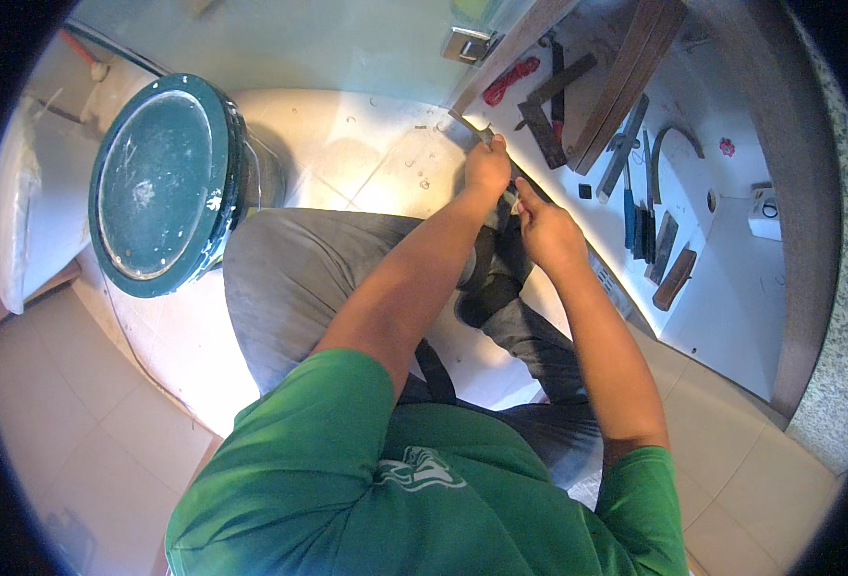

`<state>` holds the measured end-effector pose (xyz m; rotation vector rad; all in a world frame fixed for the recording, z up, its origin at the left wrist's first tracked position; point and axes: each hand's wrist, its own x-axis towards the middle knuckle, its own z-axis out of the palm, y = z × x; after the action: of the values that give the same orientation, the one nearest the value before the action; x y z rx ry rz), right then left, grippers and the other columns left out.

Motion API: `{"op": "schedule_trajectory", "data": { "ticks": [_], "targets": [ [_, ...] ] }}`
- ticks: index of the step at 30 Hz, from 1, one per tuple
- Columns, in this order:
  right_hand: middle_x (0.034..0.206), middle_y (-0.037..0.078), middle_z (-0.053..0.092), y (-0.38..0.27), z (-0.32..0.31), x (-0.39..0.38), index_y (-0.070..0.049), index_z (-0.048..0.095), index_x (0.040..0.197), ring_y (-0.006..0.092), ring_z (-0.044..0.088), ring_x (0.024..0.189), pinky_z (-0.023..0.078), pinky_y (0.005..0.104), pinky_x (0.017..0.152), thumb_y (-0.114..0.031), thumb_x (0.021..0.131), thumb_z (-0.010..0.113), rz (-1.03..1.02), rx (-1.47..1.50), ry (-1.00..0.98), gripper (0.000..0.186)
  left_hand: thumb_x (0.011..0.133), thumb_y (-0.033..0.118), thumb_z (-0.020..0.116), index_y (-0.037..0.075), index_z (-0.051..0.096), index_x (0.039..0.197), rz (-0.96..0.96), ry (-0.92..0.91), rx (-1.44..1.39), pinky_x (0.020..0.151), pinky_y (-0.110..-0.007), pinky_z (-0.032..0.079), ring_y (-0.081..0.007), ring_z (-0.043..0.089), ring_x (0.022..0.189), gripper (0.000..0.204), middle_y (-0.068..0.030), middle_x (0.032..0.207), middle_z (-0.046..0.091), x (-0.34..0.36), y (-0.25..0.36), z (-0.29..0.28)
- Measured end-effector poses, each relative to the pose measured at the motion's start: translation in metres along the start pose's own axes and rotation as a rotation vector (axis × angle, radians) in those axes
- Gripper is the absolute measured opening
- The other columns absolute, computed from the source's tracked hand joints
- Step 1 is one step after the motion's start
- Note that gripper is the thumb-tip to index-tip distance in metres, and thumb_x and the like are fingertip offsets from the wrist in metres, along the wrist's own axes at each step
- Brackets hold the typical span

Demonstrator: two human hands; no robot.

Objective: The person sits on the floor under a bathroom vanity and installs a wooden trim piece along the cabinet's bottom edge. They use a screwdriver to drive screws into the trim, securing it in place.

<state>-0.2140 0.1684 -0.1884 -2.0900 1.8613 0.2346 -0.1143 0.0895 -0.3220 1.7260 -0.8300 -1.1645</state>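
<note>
head view: left hand (488, 168) is clasping a dark piece (485, 134); right hand (551, 235) is half-curling, hold unclear; slipping could be scraping either against the cabinet (722, 298).

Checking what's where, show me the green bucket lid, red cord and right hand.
Green bucket lid (162, 187): head view, flat top.
Red cord (511, 82): head view, bundle's middle.
Right hand (552, 234): head view, its back.

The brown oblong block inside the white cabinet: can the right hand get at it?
Probably yes: the brown block lies uncovered near the open front of the cabinet, though the right hand looks occupied.
</note>
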Motion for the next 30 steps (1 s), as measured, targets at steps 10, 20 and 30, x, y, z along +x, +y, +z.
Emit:
{"op": "schedule_trajectory", "data": {
  "ticks": [10,20,30],
  "targets": [
    [0.117,0.023,0.070,0.016,0.001,0.007,-0.020,0.051,0.149,0.0436,0.068,0.106,0.053,0.0506,0.093,-0.023,0.102,0.057,-0.062,0.152,-0.082,0.047,0.103,0.042,0.045,-0.013,0.066,0.106,-0.023,0.006,-0.069,0.099,-0.055,0.045,-0.0563,0.060,0.109,0.059,-0.0403,0.109,0.065,-0.002,-0.014,0.004],
    [0.101,0.028,0.070,0.007,0.004,0.006,-0.023,0.050,0.151,0.0454,0.069,0.095,0.054,0.0535,0.086,-0.029,0.104,0.056,-0.048,0.047,-0.027,0.048,0.104,0.038,0.046,-0.011,0.066,0.101,-0.279,-0.021,-0.502,0.090,-0.051,0.050,-0.0462,0.069,0.093,0.054,-0.0294,0.091,0.071,-0.001,-0.004,0.007],
    [0.095,0.028,0.071,-0.001,0.004,0.007,-0.025,0.052,0.150,0.0454,0.070,0.090,0.055,0.0543,0.083,-0.032,0.104,0.055,-0.034,-0.006,0.007,0.046,0.106,0.035,0.042,-0.013,0.065,0.108,-0.092,0.085,-0.148,0.095,-0.056,0.047,-0.0535,0.063,0.109,0.053,-0.0380,0.109,0.066,0.000,0.002,0.006]
  ]
}}
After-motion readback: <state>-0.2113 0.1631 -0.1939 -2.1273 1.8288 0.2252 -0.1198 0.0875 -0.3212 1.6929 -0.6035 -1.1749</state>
